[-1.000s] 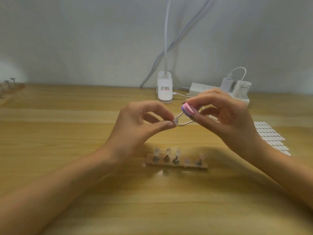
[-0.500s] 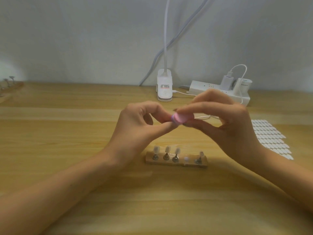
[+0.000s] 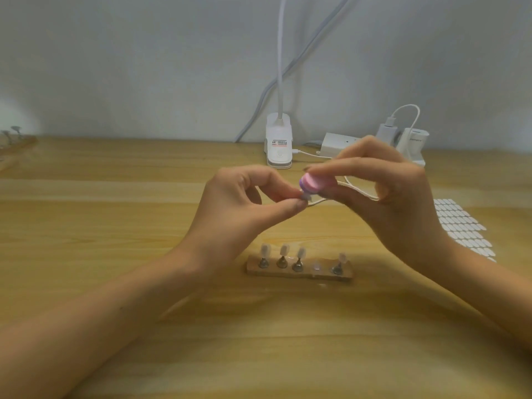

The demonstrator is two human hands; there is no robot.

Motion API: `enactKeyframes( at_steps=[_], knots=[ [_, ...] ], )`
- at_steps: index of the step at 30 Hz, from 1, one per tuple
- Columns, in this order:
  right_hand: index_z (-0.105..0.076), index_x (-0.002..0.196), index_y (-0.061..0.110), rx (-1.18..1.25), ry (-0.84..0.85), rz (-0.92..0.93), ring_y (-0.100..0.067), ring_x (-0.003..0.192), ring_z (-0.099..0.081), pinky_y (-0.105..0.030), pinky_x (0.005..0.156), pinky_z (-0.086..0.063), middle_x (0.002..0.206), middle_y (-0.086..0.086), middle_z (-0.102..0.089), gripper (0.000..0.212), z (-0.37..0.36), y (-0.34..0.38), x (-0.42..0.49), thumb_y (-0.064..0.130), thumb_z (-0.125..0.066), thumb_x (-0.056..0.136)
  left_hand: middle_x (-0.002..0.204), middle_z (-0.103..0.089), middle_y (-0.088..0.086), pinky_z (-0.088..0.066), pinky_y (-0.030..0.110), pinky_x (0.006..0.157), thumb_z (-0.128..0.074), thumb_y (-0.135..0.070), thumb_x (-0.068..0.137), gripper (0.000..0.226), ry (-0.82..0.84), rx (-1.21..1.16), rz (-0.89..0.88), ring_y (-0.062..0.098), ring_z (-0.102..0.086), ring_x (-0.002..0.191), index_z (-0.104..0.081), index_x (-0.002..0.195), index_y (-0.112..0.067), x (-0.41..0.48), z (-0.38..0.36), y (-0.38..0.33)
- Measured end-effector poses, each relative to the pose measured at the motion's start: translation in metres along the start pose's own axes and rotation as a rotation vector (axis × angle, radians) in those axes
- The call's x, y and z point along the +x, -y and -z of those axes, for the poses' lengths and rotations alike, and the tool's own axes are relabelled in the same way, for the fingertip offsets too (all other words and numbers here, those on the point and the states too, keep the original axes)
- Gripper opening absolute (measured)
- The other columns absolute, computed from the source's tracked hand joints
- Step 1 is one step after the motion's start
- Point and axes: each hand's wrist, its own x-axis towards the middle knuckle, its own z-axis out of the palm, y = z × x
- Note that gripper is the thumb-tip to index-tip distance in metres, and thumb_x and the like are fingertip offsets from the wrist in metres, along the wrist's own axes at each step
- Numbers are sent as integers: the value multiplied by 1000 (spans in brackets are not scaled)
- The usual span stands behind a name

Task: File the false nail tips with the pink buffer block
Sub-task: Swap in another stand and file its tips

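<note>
Nail tip (image 3: 305, 197), mostly hidden, seemingly touches buffer block (image 3: 311, 184).

Two hands: one left hand (image 3: 236, 211), one right hand (image 3: 397, 203). One buffer block (image 3: 312, 184). One nail tip (image 3: 305, 198) pinched by the left hand, plus four nail tips (image 3: 283, 250) on four metal stands (image 3: 282, 262), five in all. One wooden strip (image 3: 299, 273), one lamp clip (image 3: 278, 145), one power strip (image 3: 335, 145), two plugs (image 3: 385, 131), one tab sheet (image 3: 463, 228) — all on one table (image 3: 115, 226).
</note>
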Motion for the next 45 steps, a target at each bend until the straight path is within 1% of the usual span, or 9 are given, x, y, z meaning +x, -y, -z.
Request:
enactKeyframes(
  at_steps=[10,16,23,26,29,31,39,42,45],
  knots=[
    [-69,110,20,42,71,74,-16,90,-65,-35,78,-53,95,-3,-64,23,-5,9,-4,17,-74,88,53,-58,-22,-29,8,49,-82,-37,73,14,6,-18,-9,1,-35,48,-71,68,-31,0,-1,2],
    [-68,107,24,98,-129,-89,-32,90,-63,-51,80,-52,97,-9,-66,20,13,-3,7,20,-73,88,85,-79,-8,-53,14,67,-76,-21,87,5,25,-74,1,5,-71,74,-79,91,-19,0,3,6],
    [-66,111,18,22,-56,-23,-20,93,-65,-38,83,-55,98,-11,-66,25,11,4,7,18,-72,87,82,-76,-10,-50,13,64,-66,-19,94,11,96,29,-29,1,-64,65,-76,91,-19,-2,0,1],
    [-69,110,18,-28,34,38,-16,92,-64,-34,80,-54,97,-6,-66,23,4,10,6,20,-73,87,79,-75,-13,-50,26,60,-64,-34,91,18,107,82,-34,8,-61,62,-77,94,-22,-2,-2,-3],
    [-70,111,16,-48,63,88,-18,90,-65,-34,78,-53,96,-7,-66,24,4,9,5,18,-73,87,79,-76,-12,-51,42,74,-63,-38,90,17,111,86,-23,24,-69,76,-77,91,-26,-4,-1,-6],
    [-69,111,18,-49,21,33,-18,90,-65,-37,77,-54,95,-7,-66,26,6,6,6,16,-74,86,78,-76,-12,-51,40,77,-66,-30,93,13,108,88,-24,13,-71,78,-77,88,-25,-3,0,-5],
    [-67,110,25,-8,8,-2,-13,89,-64,-35,75,-54,93,-4,-66,24,2,4,1,22,-72,87,79,-77,-12,-56,26,78,-67,-32,90,14,127,70,-13,4,-73,81,-78,90,-22,-3,0,-2],
    [-66,112,22,6,51,62,-13,89,-64,-29,77,-53,94,-2,-64,26,1,5,-1,21,-72,87,80,-77,-11,-57,33,77,-67,-37,88,20,143,67,-9,10,-73,80,-79,95,-22,-4,-1,-3],
    [-67,112,24,22,20,1,-12,89,-63,-31,77,-53,93,-4,-65,25,2,4,1,20,-72,87,78,-77,-11,-53,19,71,-67,-34,89,18,143,71,-22,4,-72,78,-79,91,-20,-3,-1,-2]
  ],
)
